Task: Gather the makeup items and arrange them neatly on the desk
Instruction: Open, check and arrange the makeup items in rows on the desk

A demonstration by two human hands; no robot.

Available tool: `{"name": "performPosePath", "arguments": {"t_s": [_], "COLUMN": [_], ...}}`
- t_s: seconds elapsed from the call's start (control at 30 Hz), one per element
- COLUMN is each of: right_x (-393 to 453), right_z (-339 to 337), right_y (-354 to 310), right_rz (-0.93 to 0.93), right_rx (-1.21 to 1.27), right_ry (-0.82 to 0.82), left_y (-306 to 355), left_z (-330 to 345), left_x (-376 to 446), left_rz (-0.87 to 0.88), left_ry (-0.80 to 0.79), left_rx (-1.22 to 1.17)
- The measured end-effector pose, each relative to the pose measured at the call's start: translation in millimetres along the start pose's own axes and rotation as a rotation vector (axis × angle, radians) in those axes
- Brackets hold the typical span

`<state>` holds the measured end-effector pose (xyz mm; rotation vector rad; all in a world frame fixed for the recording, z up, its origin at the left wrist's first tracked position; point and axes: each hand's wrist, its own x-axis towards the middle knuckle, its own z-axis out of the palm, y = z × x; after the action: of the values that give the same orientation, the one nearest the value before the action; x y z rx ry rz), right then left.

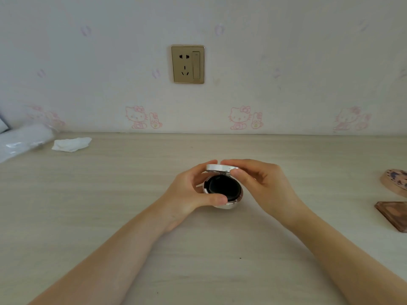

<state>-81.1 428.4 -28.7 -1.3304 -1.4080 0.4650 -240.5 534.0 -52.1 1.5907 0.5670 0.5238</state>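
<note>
A round white compact (222, 190) sits in the middle of the pale wooden desk (110, 205), its lid raised and a black puff showing inside. My left hand (187, 194) wraps its base from the left, thumb on the front rim. My right hand (262, 181) pinches the raised lid from the right. At the right edge lie a round patterned makeup case (396, 181) and a brown square palette (393, 213).
A crumpled white tissue (71, 144) lies at the back left, beside a clear plastic-wrapped roll (22, 139). A gold wall socket (187, 64) sits on the cartoon-cat wallpaper behind the desk.
</note>
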Motion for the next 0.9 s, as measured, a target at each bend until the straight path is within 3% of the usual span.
{"name": "performPosePath", "arguments": {"t_s": [0.2,0.4,0.6,0.9], "right_x": [17.0,37.0,45.8,56.4], "right_z": [-6.6,-16.8,-15.4,-6.9], "right_y": [-3.0,-4.8,-1.3,3.8], "right_rz": [0.046,0.209,0.258,0.309], "right_rx": [-0.069,0.052,0.076,0.22], "right_ry": [-0.071,-0.116,-0.162,-0.183], "left_y": [1.8,3.8,0.8,-1.9], "left_z": [1.7,2.9,-0.5,-8.0], "left_x": [0.1,1.9,3.4,4.7], "left_rz": [0.018,0.092,0.108,0.138], "left_ry": [0.051,0.031,0.07,0.111], "left_rx": [0.051,0.11,0.147,0.402]}}
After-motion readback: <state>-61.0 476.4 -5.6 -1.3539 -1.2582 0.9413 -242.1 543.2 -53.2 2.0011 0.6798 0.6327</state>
